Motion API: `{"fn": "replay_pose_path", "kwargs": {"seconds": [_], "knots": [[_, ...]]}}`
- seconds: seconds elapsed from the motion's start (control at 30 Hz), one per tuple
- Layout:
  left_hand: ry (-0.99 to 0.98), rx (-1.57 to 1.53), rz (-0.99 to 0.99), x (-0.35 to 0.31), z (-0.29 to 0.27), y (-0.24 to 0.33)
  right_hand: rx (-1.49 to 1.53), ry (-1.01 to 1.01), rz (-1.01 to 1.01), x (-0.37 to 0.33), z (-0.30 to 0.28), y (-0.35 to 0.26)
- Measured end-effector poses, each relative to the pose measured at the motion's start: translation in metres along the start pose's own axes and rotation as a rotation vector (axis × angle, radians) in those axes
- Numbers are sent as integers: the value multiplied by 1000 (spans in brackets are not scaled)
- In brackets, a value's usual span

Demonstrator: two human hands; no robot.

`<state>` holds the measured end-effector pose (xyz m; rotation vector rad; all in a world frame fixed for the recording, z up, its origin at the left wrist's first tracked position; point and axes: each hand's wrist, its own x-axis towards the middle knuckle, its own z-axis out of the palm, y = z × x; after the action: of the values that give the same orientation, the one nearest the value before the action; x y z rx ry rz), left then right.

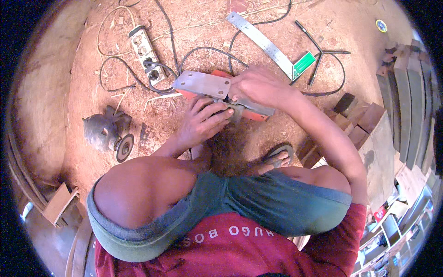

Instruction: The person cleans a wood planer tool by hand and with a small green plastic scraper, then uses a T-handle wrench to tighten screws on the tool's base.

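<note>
An orange power tool that looks like an electric planer [200, 82] lies tilted in front of me, its flat grey metal plates with several holes facing up. My left hand [205, 121] is curled around its near side, thumb and fingers against the middle of the body. Over the gap between the plates, my right hand [258, 87] is closed, with its fingertips pressed down on the tool. Whatever small thing may be in those fingertips is hidden. A dark cable runs beyond the planer across the ground.
A white power strip [142, 45] with plugs lies at the far left. Beyond my right hand are a try square [263, 42] and a black three-armed metal piece [321, 52]. A grinder with a disc [123, 147] sits left. Wooden blocks [355, 121] and planks [408, 99] are stacked right.
</note>
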<state>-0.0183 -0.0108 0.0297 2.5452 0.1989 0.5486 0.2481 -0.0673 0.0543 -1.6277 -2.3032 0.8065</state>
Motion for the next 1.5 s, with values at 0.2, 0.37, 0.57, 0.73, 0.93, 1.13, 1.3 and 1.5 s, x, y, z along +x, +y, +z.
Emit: {"fn": "replay_pose_path", "kwargs": {"seconds": [0.2,0.37,0.57,0.73,0.93,1.13,1.3,1.5], "knots": [[16,-5,-15,-3,2,-2,15,125,-184,0,11,5],[66,-9,-11,-1,6,-1,32,159,-216,-8,11,3],[78,8,-3,-2,6,-2,38,93,-210,-9,12,5],[71,-3,1,0,4,-1,7,36,-167,-9,5,0],[71,-9,-9,1,5,0,257,324,82,-26,12,47],[13,25,31,-1,1,-1,433,163,145,-21,10,50],[-63,60,41,-1,-5,1,503,-131,35,2,3,11],[-83,58,54,0,-5,0,445,-230,102,8,-7,5]]}}
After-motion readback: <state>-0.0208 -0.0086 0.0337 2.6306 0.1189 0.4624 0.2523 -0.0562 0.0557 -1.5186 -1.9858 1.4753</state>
